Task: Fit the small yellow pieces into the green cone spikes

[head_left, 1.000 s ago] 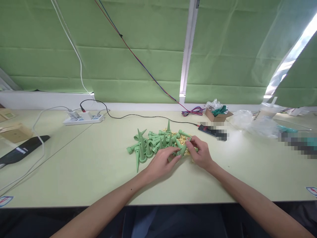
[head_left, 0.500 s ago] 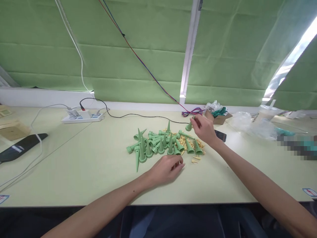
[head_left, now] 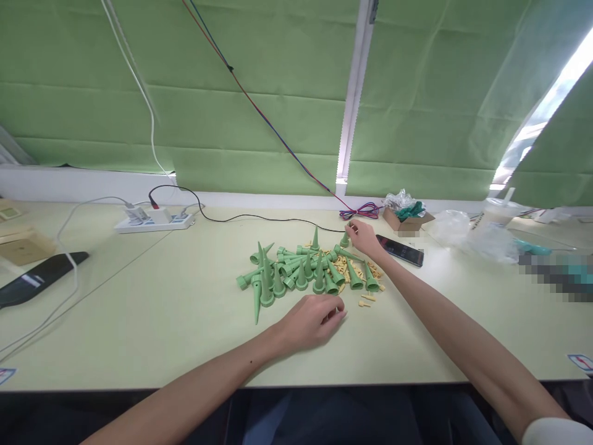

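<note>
At the back right of a heap of green plastic spikes (head_left: 291,266), my right hand (head_left: 365,238) pinches the upper end of one upright green cone-shaped spike (head_left: 344,240). Its wide base points down, at or close to the tabletop; exact contact is unclear. My left hand (head_left: 312,320) rests on the table in front of the heap, fingers curled in towards the thumb, and its palm side is hidden. Several spikes stand on their bases and others lie on their sides. Small yellow plastic pieces (head_left: 343,267) are spread among them, a few lying loose (head_left: 365,301) at the front right.
A phone (head_left: 401,250) lies beyond my right wrist. Behind it are a small cardboard box (head_left: 407,222) and a plastic-wrapped drink cup (head_left: 498,213). A white power strip (head_left: 155,220) with cables and a black flat object (head_left: 41,278) are on the left.
My right hand has moved left and slightly down with the green spike, towards the back of the heap, uncovering more of the phone. My left hand has stayed nearly still.
</note>
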`<state>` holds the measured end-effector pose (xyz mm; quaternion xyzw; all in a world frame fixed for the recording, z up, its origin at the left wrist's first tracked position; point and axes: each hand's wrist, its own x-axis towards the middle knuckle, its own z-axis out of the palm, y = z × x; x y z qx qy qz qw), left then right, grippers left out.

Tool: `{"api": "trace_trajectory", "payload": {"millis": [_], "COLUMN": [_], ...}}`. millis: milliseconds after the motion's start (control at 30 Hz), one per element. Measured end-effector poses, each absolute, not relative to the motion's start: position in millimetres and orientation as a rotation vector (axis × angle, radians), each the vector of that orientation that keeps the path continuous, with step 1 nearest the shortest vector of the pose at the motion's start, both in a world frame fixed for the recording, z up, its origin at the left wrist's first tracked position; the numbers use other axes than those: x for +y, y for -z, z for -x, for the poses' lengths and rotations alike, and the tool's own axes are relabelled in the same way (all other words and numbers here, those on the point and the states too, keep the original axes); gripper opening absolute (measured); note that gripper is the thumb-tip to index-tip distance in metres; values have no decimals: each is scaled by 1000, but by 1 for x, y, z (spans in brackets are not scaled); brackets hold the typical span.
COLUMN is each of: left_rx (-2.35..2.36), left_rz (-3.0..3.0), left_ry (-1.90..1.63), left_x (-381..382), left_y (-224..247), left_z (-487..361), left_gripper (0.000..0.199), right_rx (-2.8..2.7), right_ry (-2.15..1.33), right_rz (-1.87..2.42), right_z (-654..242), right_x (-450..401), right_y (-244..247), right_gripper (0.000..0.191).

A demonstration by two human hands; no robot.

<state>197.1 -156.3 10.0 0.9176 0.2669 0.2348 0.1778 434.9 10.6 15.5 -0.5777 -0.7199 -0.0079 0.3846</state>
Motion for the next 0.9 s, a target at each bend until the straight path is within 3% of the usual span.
{"api": "trace_trajectory", "payload": {"millis": [767, 900], "left_rx": [725, 704], "left_rz": [-2673, -2694], "left_ry": [-601, -598], "left_x": [-155, -156], "left_y": [-9, -7], "left_z": [-199, -200], "left_gripper": [23, 23], "right_rx": [-1772, -1681], "right_ry": [-92, -94], "right_rz": [1444, 1410], "right_z": [-414, -415], "right_x": [13, -5], "right_y": [0, 3], "right_gripper": [20, 27]}}
